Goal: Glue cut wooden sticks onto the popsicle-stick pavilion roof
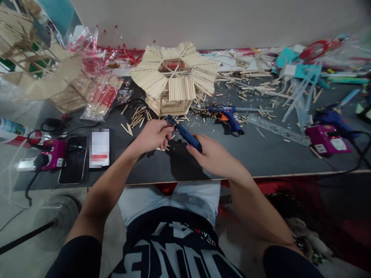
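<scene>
Dark printed shirt (pixel 171 235), near. Over the grey surface (pixel 147 168), the right hand (pixel 213 154) has its grip closed around a blue tool (pixel 187 134); the left hand (pixel 154 136) pinches near its tip, contents indistinct. Stick model (pixel 180 89), far; glue gun (pixel 231 116), right.

Phone (pixel 73 164) beside purple power block (pixel 55 152)

Both lie left on the table (pixel 261 158), a pale-faced rectangle (pixel 99 148) right of the phone. Another purple block (pixel 326 141) sits right; a round disc (pixel 55 216) is on the floor (pixel 20 266), near left.
</scene>
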`<state>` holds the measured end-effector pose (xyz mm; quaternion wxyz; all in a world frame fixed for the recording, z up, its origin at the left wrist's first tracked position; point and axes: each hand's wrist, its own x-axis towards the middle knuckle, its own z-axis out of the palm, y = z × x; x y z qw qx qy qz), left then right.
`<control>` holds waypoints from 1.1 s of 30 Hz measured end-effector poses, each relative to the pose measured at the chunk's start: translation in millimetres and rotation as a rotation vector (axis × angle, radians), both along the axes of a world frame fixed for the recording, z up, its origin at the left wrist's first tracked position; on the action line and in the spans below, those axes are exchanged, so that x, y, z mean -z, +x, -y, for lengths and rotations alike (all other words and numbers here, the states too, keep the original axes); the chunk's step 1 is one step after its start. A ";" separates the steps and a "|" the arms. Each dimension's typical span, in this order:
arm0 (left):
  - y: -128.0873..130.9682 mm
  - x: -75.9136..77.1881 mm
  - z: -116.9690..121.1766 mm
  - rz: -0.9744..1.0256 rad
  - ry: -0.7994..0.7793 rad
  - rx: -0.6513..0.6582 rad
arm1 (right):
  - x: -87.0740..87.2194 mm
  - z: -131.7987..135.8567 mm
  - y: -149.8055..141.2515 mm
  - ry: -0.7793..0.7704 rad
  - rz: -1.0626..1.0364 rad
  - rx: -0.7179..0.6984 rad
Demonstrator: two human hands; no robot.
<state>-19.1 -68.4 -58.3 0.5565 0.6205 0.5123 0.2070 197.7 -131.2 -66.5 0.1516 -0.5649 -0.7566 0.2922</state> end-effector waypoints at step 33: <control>-0.9 2.8 1.5 -0.074 0.127 -0.026 | 12.3 -12.2 -10.6 -0.077 0.109 0.125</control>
